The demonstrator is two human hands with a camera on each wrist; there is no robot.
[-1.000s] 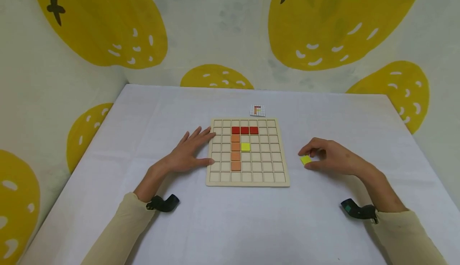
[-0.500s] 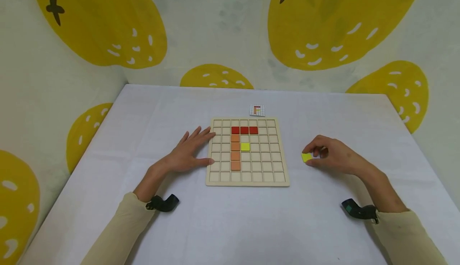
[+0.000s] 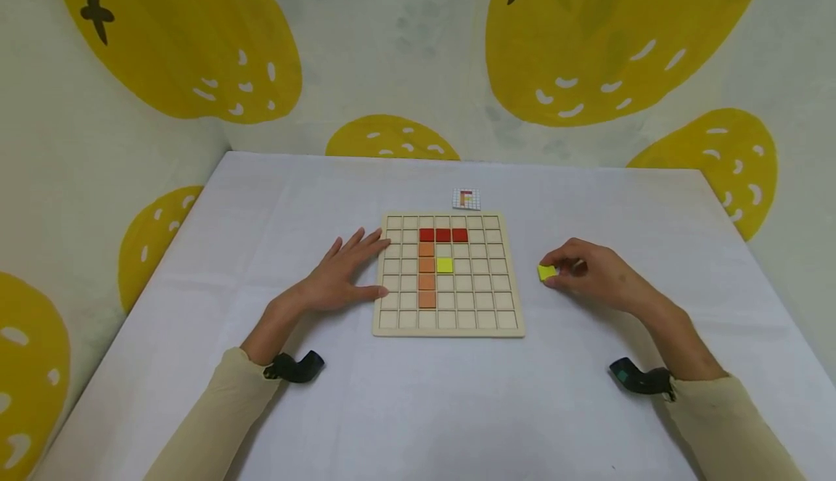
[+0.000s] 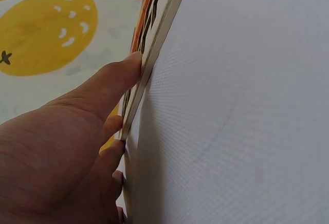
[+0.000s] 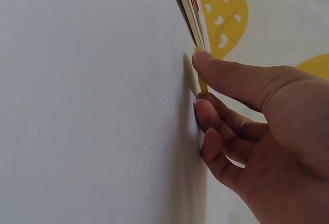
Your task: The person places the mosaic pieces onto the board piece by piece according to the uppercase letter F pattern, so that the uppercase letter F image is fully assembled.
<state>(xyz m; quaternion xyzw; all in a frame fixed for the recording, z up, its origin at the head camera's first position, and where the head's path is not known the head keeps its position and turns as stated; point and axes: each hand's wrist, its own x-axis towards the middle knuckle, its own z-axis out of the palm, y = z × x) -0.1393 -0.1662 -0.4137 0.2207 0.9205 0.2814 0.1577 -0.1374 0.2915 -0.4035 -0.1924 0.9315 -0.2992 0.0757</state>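
A pale wooden grid board (image 3: 448, 329) lies on the white table. Set in its squares are three red tiles (image 3: 443, 235) in a row, a column of several orange tiles (image 3: 427, 281) and one yellow tile (image 3: 445, 265) beside that column. My left hand (image 3: 339, 278) rests at the board's left edge, fingers spread, thumb and fingertips touching the rim. To the right of the board, my right hand (image 3: 597, 270) pinches a second yellow tile (image 3: 546, 273) between thumb and finger. In the right wrist view this tile (image 5: 202, 80) is seen edge-on, just off the cloth.
Behind the board lies a small card (image 3: 466, 199) printed with a coloured grid pattern. White cloth covers the table (image 3: 418, 408). A wall with yellow fruit shapes (image 3: 392, 136) closes off the back. Each wrist carries a black camera (image 3: 643, 377).
My right hand, still pinching the yellow tile, first shifted slightly right, then left and a little away from me toward the board. The left hand and the tiles on the board stay put.
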